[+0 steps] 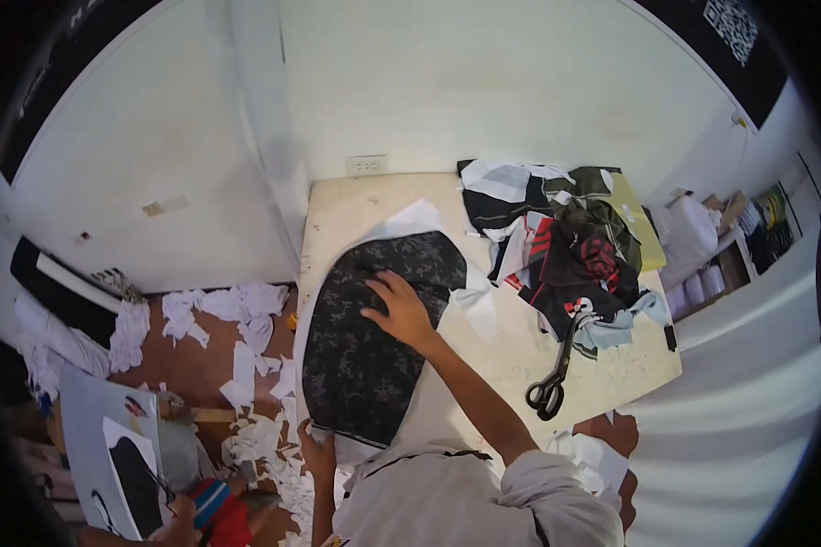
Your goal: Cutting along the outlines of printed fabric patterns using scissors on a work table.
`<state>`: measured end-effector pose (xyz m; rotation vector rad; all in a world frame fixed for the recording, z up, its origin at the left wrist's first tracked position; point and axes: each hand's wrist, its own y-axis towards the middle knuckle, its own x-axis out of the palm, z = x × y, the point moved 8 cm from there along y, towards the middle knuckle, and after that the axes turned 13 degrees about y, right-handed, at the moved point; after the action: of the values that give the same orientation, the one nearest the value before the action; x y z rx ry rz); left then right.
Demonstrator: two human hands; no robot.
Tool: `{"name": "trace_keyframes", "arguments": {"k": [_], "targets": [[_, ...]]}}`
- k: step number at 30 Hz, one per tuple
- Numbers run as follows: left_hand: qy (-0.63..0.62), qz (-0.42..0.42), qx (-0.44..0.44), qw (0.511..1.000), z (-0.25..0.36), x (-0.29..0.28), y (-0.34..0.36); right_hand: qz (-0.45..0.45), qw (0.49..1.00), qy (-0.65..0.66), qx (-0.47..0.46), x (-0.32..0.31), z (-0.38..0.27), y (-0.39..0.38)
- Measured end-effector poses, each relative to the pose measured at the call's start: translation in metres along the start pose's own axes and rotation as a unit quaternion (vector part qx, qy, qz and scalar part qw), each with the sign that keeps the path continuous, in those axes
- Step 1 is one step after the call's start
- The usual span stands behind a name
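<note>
The right hand (pixel 401 312) is laid over the dark camouflage fabric piece (pixel 360 369), fingers spread and nothing gripped. The left hand (pixel 317 451) is placed at the piece's lower left corner, with a fingertip at the edge; because it is small and partly turned from view, whether the edge is pinched or merely touched cannot be told.

The fabric piece is situated on the left part of the pale table (pixel 488 397), with white material (pixel 417 219) showing past its upper edge. The step in hand is judged to be flattening and squaring of the piece. For the next move, the lower corner should be kept steady while the surface is pressed smooth, so that no crease is formed.

Black-handled scissors (pixel 547 394) are noted to the right, beside a heap of mixed garments (pixel 602 260). White scraps (pixel 263 447) are scattered on the floor at left, near a co-worker's hand (pixel 181 521).
</note>
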<state>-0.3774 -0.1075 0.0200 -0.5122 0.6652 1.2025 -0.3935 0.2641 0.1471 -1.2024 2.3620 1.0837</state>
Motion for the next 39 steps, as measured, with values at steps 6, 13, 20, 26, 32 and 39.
{"name": "trace_keyframes", "arguments": {"k": [6,13,20,26,32,39], "targets": [[0.338,-0.094,-0.01,0.937,0.068,-0.025,0.005,-0.071,0.988,-0.07,0.118,-0.001,0.054,-0.109],[0.271,-0.201,0.271,0.901,0.121,0.021,0.02,-0.029,0.933,-0.276,0.23,-0.071,0.086,-0.139],[0.282,-0.194,0.385,0.857,0.175,0.059,0.045,-0.034,0.984,-0.087,0.152,-0.045,0.041,-0.144],[0.256,-0.514,0.095,0.813,0.181,0.056,0.016,-0.035,0.956,-0.13,0.261,-0.086,0.031,-0.179],[0.284,-0.269,0.445,0.805,0.2,0.109,0.09,0.03,0.931,-0.209,0.297,-0.084,0.081,-0.145],[0.411,-0.006,0.316,0.855,0.241,0.15,0.311,-0.068,0.982,-0.167,0.059,-0.075,0.218,0.074]]}}
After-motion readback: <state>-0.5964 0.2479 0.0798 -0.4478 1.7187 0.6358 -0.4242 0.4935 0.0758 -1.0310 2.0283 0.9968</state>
